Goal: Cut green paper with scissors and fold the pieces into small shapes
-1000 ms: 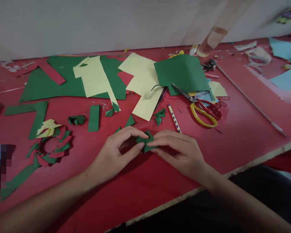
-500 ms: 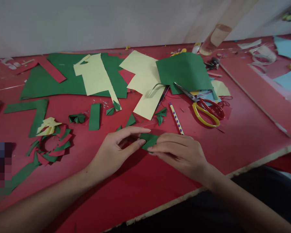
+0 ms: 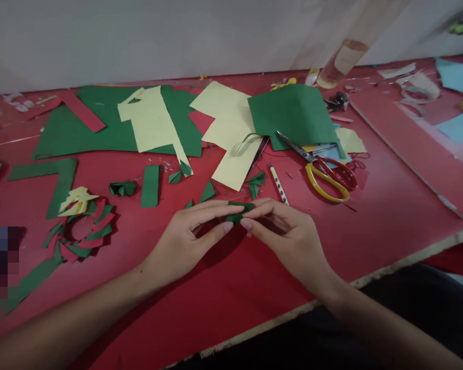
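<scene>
Between both hands, just above the red table, is a small piece of green paper (image 3: 236,218). My left hand (image 3: 195,234) pinches its left side with thumb and fingers. On the right side, my right hand (image 3: 289,231) grips it with the thumb in front and the fingers behind. The paper looks bent, and much of it is covered by my fingers. Small folded green pieces (image 3: 207,192) lie just beyond my left hand. A spotted pen (image 3: 279,184) lies right behind my right hand.
Scissors (image 3: 327,177) with red and yellow handles lie to the right. Pale yellow paper (image 3: 231,128) and green sheets (image 3: 293,113) spread along the back. At left sits a red and green folded ring (image 3: 94,241). A clear cylinder (image 3: 341,61) stands by the wall.
The green paper has tilted and now shows less of its flat face. My right hand has turned, its thumb now in front on the paper. My left hand stays nearly in place.
</scene>
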Motion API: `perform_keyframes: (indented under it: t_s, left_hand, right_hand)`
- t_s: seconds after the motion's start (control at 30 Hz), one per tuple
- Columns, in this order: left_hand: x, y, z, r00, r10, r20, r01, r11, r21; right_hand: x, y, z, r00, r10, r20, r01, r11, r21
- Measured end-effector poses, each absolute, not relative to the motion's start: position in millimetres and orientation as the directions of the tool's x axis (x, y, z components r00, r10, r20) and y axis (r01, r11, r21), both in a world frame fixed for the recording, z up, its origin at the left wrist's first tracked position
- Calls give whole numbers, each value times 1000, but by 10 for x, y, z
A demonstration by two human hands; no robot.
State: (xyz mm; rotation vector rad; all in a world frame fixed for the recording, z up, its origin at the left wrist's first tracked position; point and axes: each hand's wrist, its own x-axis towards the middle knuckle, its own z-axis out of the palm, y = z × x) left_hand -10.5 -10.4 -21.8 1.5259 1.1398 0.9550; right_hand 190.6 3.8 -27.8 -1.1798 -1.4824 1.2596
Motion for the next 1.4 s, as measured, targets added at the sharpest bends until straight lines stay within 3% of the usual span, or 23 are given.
perform_keyframes:
  t_s: [0.27, 0.77, 1.1, 1.4]
  left_hand:
    - [-59, -96, -250, 241, 970, 40, 202, -90, 975]
    - [69, -143, -242, 109, 994, 4, 31, -7, 1000]
    - [88, -134, -192, 16, 1000, 14, 189, -17, 982]
    - [80, -142, -209, -27, 1000, 8, 225, -2, 974]
  right_hand:
    - [1860, 44, -232, -128, 987, -93, 35, -89, -995]
    - [1815, 16, -297, -49, 996, -68, -98, -73, -993]
    - [1808, 21, -277, -102, 992, -72, -113, -83, -990]
    - [1802, 16, -268, -83, 994, -69, -80, -75, -994]
